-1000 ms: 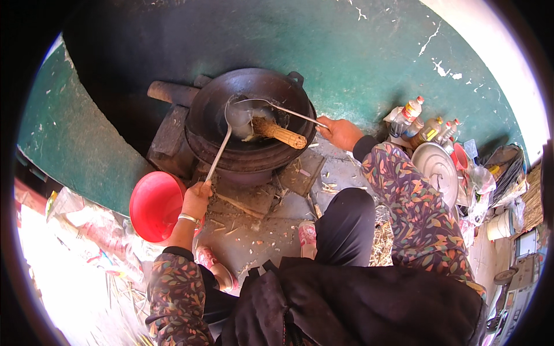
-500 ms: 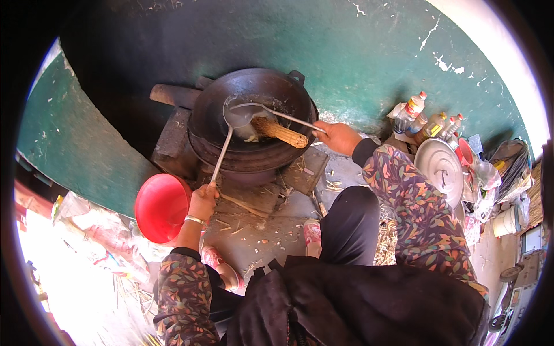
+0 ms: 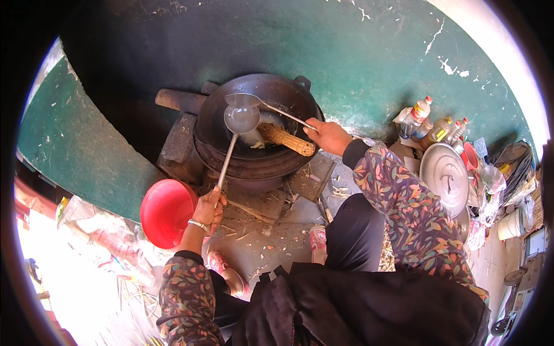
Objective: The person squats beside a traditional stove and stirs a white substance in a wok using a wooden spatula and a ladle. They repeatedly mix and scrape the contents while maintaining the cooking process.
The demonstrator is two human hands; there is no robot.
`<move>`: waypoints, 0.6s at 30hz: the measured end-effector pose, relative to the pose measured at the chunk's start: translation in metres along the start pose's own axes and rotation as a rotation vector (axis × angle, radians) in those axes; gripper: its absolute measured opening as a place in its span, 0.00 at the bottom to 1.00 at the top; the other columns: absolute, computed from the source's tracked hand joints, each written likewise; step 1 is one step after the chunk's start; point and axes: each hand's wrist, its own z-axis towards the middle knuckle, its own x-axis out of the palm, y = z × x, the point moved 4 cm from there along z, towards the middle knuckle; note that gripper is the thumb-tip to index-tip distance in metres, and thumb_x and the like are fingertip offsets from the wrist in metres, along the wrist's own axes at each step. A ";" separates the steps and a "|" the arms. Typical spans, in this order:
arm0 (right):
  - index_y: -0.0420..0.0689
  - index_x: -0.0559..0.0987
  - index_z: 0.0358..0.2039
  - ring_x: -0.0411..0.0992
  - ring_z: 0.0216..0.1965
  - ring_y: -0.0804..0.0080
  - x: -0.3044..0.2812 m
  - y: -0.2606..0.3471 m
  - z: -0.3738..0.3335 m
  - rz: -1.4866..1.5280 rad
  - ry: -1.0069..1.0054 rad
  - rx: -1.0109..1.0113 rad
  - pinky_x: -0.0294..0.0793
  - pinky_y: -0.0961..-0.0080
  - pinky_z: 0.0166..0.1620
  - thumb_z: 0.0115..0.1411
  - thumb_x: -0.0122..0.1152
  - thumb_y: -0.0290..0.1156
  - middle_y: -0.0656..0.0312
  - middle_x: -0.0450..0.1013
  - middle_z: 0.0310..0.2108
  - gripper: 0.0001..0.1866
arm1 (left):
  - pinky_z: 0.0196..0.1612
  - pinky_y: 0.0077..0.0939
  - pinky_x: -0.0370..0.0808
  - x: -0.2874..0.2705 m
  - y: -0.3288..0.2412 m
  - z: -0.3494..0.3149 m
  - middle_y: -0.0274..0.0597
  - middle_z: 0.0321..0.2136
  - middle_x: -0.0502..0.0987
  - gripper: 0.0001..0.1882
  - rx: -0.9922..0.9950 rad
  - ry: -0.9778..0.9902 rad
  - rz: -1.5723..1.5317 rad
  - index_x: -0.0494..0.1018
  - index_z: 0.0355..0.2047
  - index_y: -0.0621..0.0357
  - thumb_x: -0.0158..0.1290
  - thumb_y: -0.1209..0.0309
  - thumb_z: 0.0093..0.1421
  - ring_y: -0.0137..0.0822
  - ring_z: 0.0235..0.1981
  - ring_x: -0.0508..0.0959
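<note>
Looking down from the head camera, things seem partway along: both tools are up over the black wok (image 3: 280, 89), while a brush (image 3: 285, 139) and some pale liquid (image 3: 251, 137) are in there, so it doesn't look wrapped up. Left hand (image 3: 209, 209) has its fingers round a ladle (image 3: 242, 120), right hand (image 3: 330, 137) has its fingers round a scoop (image 3: 243, 100). Ladle's long axis runs nearly straight ahead, bowl end away, leaning slightly right. Scoop points left and away; can't tell if the bowls touch. Brush slants, bristles toward the wok's middle, bundled end right.
</note>
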 end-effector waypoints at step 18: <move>0.44 0.70 0.41 0.71 0.32 0.42 -0.012 0.008 0.001 0.019 -0.081 -0.013 0.69 0.52 0.35 0.63 0.47 0.43 0.44 0.73 0.26 0.16 | 0.09 0.19 0.47 -0.004 0.005 0.005 0.26 0.09 0.53 0.26 -0.067 0.093 -0.135 0.64 0.25 0.51 0.40 0.41 0.62 0.22 0.06 0.50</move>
